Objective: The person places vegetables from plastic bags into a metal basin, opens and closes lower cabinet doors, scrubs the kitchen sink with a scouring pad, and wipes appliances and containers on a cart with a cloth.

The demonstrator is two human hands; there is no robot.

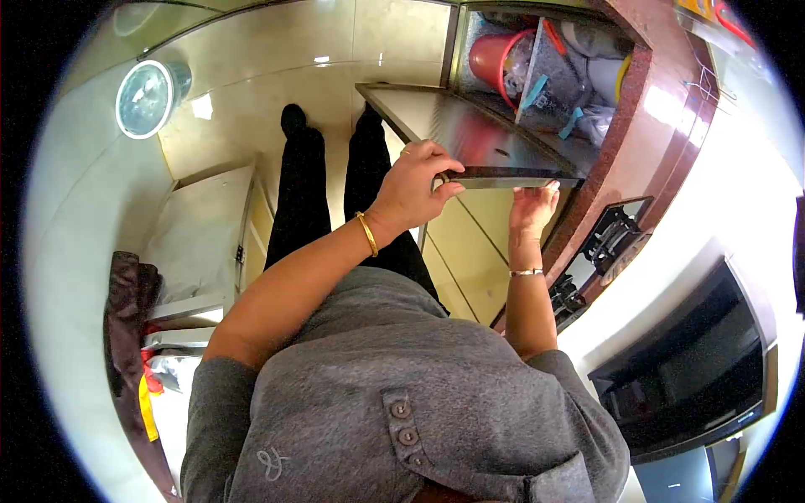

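A cabinet door (457, 126) with a glossy panel and dark frame stands swung out from a low cabinet under the counter. My left hand (417, 189), with a gold bracelet at the wrist, grips the door's near edge toward its outer corner, thumb and fingers closed around it. Further right along the same edge, close to the counter, my right hand (534, 210) has its curled fingertips and thumb on the door. Inside the opened cabinet are a red bucket (490, 60), a pale container with a yellow rim (605, 80) and some plastic bags (597, 121).
On the right runs a reddish-brown counter (650, 134) with a black gas stove (616, 233). A dark screen-like panel (688, 360) is beyond it. A white-rimmed bucket (144, 99) stands on the tiled floor (335, 101) at upper left. A pale cabinet (201, 226) is at left.
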